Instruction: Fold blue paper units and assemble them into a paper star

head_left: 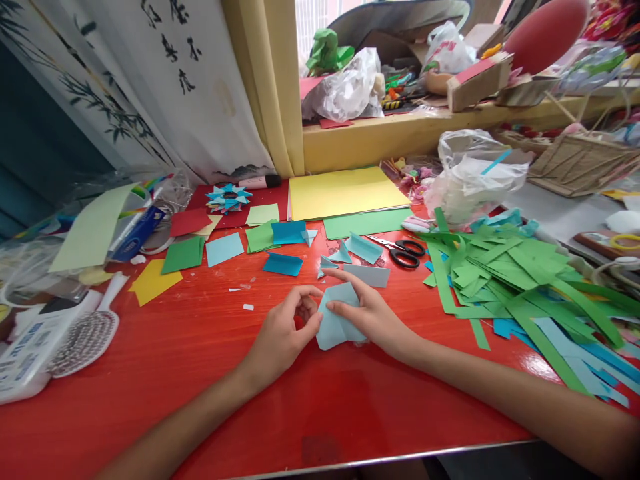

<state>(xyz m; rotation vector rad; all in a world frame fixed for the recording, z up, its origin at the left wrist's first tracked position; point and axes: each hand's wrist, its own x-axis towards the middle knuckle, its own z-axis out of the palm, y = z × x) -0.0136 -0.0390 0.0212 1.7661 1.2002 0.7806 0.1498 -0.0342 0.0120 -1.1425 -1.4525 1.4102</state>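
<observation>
A light blue sheet of paper with a crease down it is held between my two hands, just above the red table. My right hand pinches its upper right part, thumb on the near face. At the left edge, my left hand has thumb and curled fingers closed on the paper. Beyond the hands lie folded light blue pieces, small pointed folded pieces, a pale folded strip and darker blue folded papers. Black-handled scissors rest beside them.
Green paper strips heap up at right. Yellow sheets and a blue folded-paper ring lie at the back. Green and yellow squares sit left, near a white hairbrush. The table's front edge is close.
</observation>
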